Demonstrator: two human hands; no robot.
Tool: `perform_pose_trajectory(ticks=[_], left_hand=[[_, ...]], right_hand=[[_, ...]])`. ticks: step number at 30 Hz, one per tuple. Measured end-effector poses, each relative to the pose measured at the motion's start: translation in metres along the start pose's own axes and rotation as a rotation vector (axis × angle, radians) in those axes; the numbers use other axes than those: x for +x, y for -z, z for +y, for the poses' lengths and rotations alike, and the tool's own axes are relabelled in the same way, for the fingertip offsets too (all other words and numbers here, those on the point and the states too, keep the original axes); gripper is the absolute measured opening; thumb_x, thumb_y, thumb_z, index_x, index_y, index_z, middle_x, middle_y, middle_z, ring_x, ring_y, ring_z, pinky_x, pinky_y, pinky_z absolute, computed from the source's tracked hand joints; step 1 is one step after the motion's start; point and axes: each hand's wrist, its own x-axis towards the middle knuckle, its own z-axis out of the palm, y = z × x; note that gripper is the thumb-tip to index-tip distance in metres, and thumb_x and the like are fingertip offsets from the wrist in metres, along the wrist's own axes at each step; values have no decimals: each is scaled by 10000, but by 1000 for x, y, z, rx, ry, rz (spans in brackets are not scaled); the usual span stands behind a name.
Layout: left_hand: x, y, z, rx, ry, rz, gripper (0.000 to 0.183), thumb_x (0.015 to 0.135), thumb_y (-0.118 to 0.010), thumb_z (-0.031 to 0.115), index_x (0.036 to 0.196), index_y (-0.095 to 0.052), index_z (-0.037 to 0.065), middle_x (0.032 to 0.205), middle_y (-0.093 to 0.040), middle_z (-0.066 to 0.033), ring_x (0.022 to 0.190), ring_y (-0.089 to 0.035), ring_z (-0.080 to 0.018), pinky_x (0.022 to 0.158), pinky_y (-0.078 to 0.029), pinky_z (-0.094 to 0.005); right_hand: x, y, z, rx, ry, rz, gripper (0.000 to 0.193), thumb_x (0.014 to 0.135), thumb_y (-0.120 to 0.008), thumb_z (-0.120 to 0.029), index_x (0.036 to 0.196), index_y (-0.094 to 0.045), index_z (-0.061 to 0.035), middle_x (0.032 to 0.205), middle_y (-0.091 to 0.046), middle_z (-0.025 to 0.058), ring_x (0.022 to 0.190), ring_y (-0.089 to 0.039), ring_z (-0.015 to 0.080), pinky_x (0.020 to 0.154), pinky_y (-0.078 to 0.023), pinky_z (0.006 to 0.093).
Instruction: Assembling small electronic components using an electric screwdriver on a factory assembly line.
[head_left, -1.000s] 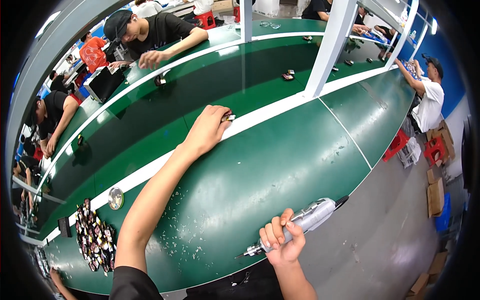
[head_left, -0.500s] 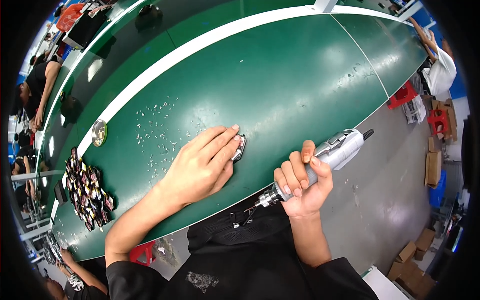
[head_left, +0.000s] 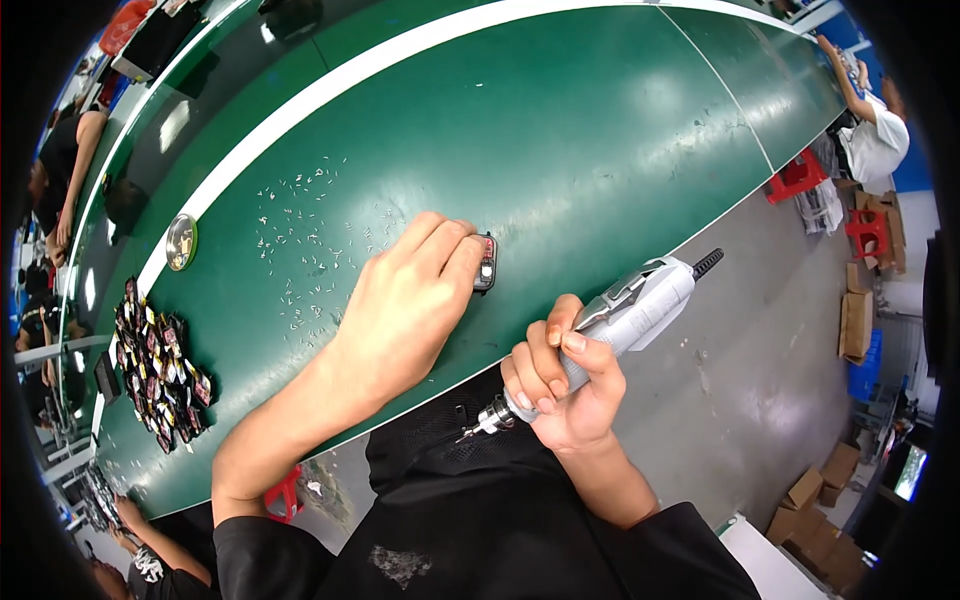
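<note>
My left hand [head_left: 412, 295] rests on the green table with its fingers bent and drawn together against the left side of a small dark casing [head_left: 488, 262]. Red and silver parts show inside that casing; the fingertips and thumb are hidden. Off the table's near edge, my right hand [head_left: 572, 390] wraps round a grey electric screwdriver [head_left: 635, 310]. The screwdriver lies slanted, its metal chuck and bit pointing down and left in front of my black top.
Tiny pale slivers [head_left: 310, 235] lie strewn left of my left hand. Farther left are a heap of small dark parts [head_left: 160, 370] and a round dish [head_left: 181, 242] of small pieces. A white strip [head_left: 330, 85] crosses the table. People work at both sides; red stools [head_left: 797, 175] stand right.
My left hand has curled its fingers, uncovering more of the casing. My right hand has brought the screwdriver leftward and slightly lower. The view has shifted a little.
</note>
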Motion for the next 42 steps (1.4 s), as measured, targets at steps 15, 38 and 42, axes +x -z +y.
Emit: perform_pose_trajectory(ticks=[15, 38, 42], left_hand=[[-11, -19, 24, 10, -251, 43, 364, 599, -659, -12, 948, -612, -102, 996, -620, -187, 871, -624, -303, 606, -553, -333], [-24, -17, 23, 144, -336, -67, 392, 637, -644, -31, 1011, -619, -146, 1099, -608, -248, 975, -620, -332, 717, -562, -344], [-24, -19, 22, 121, -327, -54, 391, 618, -637, -32, 990, -620, -152, 1083, -608, -261, 963, -622, -338, 744, -562, -357]], right_hand=[[-6, 8, 5, -46, -5, 127, 73, 906, -473, -141, 909, -468, -68, 535, -400, 25, 427, -421, 137, 476, -390, 294], [57, -7, -82, -470, 349, -336, 213, 958, -379, -239, 949, -487, -55, 552, -404, -7, 439, -384, 93, 499, -395, 269], [62, -4, -77, -479, 333, -314, 208, 955, -380, -235, 940, -489, -58, 550, -402, -9, 440, -384, 91, 497, -393, 270]])
